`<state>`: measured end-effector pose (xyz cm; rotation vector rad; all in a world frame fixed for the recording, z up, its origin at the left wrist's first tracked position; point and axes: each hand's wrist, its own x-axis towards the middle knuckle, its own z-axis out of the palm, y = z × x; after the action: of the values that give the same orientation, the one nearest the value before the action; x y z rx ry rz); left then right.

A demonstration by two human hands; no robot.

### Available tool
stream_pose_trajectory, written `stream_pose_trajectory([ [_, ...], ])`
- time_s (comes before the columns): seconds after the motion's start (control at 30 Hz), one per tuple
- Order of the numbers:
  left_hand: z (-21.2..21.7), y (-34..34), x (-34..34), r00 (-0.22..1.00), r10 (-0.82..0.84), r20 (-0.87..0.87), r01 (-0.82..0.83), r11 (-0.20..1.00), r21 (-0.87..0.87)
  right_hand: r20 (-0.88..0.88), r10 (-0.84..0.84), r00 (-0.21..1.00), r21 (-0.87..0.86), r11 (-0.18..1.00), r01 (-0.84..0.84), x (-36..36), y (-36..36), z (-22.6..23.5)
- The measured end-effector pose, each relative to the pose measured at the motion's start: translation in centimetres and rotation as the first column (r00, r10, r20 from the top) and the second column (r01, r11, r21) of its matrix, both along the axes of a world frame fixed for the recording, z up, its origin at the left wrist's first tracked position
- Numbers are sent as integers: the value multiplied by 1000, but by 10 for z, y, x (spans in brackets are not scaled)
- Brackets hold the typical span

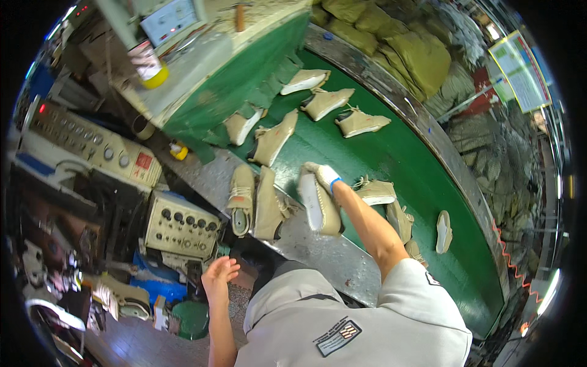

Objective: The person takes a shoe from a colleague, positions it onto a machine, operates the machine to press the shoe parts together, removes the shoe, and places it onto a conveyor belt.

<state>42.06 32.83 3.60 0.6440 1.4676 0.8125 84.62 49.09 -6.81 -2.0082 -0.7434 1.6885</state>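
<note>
My right hand (324, 175), in a white glove with a blue band at the wrist, grips the far end of a beige shoe upper (322, 211) with a white underside. That upper is tipped on its side over the metal ledge (339, 260). My left hand (220, 276) is bare and empty, its fingers loosely apart, near a control box. Two more beige shoe uppers, one with its inside showing (241, 199) and one lying on its side (265, 205), rest side by side left of the held one.
A green conveyor belt (416, 159) carries several beige uppers. Left stand a control box with knobs (180, 223) and a panel with a red light (92, 140). A workbench (214, 61) holds a hammer (239, 18) and a yellow-capped container (150, 67). Sacks (409, 55) line the far side.
</note>
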Motion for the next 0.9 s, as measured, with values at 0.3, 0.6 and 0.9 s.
stream_pose_trajectory([
  [0.3,-29,13,54,935,-271,-228,242,959,-147,481,128,867,-256,967,0,163,50,-86],
  [0.6,-82,-10,55,906,-372,-201,287,890,-354,-154,-935,318,482,210,851,306,152,-238],
  [0.9,-56,16,62,941,-280,-192,246,952,-184,-838,-381,389,183,475,860,203,73,-133],
])
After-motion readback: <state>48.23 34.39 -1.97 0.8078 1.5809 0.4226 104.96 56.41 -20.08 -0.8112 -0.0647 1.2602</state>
